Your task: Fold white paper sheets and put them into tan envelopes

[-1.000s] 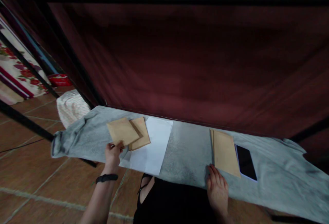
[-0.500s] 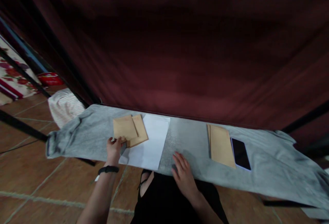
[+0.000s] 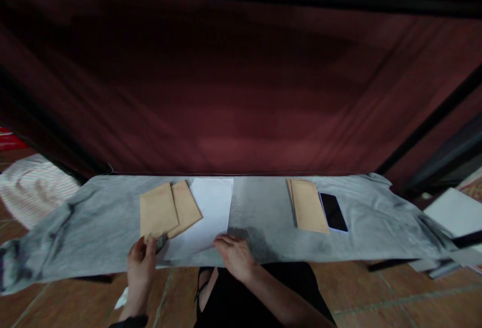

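Observation:
My left hand [image 3: 140,263] pinches the near edge of a brown envelope [image 3: 155,212] that overlaps a second brown envelope [image 3: 185,207]. Both lie on the left part of a white sheet of paper [image 3: 209,211] on the grey cloth-covered table [image 3: 263,217]. My right hand [image 3: 235,255] rests on the near right corner of the white sheet, fingers curled and pointing left. Farther right lies a stack of brown envelopes [image 3: 308,205] with a black phone [image 3: 333,211] beside it.
A dark red curtain [image 3: 241,97] hangs just behind the table. A striped white cloth [image 3: 30,187] lies on the tiled floor at the left. White papers [image 3: 455,212] sit at the far right, past a black frame bar.
My right hand has moved left from beside the envelope stack to the corner of the white sheet. The view has swung right. My left hand has stayed at the left envelope.

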`<state>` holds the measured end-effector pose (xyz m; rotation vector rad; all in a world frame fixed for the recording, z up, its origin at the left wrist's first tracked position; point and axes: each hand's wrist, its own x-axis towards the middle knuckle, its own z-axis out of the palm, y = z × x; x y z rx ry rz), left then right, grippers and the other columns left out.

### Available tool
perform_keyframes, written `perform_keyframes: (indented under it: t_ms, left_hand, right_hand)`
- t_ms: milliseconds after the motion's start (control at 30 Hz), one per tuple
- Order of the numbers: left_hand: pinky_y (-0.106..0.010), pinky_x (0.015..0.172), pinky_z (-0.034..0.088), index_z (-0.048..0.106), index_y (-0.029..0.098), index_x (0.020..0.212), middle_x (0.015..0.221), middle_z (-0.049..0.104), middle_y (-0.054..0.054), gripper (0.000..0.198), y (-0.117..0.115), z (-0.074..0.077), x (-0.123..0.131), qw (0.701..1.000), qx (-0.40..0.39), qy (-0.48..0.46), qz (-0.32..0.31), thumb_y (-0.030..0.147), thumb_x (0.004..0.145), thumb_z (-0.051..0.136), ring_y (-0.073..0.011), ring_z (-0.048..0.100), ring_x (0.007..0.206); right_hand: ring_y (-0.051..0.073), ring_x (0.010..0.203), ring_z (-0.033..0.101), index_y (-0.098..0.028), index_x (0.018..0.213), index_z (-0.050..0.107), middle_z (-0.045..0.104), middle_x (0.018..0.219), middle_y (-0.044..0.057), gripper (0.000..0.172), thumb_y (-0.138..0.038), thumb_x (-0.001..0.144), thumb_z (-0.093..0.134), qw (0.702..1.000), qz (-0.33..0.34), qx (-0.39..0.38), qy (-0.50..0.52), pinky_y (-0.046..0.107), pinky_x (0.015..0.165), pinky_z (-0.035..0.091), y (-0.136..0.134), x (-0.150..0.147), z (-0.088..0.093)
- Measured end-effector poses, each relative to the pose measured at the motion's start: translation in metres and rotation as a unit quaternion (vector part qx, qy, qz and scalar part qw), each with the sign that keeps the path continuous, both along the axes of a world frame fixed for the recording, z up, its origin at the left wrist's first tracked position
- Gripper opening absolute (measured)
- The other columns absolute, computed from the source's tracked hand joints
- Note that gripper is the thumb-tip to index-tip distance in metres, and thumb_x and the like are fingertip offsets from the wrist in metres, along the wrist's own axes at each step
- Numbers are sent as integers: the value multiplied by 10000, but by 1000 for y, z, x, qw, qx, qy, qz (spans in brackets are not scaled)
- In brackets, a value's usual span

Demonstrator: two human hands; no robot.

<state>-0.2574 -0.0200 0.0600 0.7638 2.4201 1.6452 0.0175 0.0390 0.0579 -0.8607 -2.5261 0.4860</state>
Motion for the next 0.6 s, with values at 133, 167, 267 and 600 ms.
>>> perform_keyframes:
  t_ms: [133, 167, 267, 600]
  left_hand:
    - [-565, 1079, 404, 592, 228, 957, 1124, 604, -105, 389, -2, 8, 12, 998, 9, 50, 40, 557, 750, 601, -350, 506, 1257]
    - [-570, 1120, 355, 598, 216, 1006, 1210, 579, -124, 399, -3, 10, 18, 997, 13, 63, 38, 541, 775, 576, -356, 459, 1316]
    - [-523, 1132, 364, 596, 188, 1168, 1433, 453, -157, 484, -6, 12, 42, 997, 31, 76, -10, 516, 818, 538, -343, 437, 1356]
    - [-472, 1150, 392, 462, 332, 1427, 1559, 400, -61, 469, -4, -19, 192, 869, -13, 264, -419, 320, 958, 453, -254, 396, 1424]
  right_hand:
    - [167, 1103, 633, -266, 1188, 667, 705, 1158, 17, 377, -91, 953, 430, 984, -62, -25, 163, 290, 991, 506, 17, 21, 27]
    - [173, 1131, 622, -259, 1198, 663, 696, 1176, 31, 384, -100, 959, 409, 974, -80, -29, 212, 312, 1015, 498, 20, 33, 30]
    - [188, 1121, 631, -250, 1142, 678, 694, 1158, 52, 338, -152, 961, 410, 944, -149, -31, 294, 348, 1014, 503, 24, 78, 25]
    - [218, 1122, 654, -246, 1010, 652, 705, 1156, 50, 356, -76, 793, 427, 938, -253, -114, 208, 417, 1003, 517, -11, 196, -45]
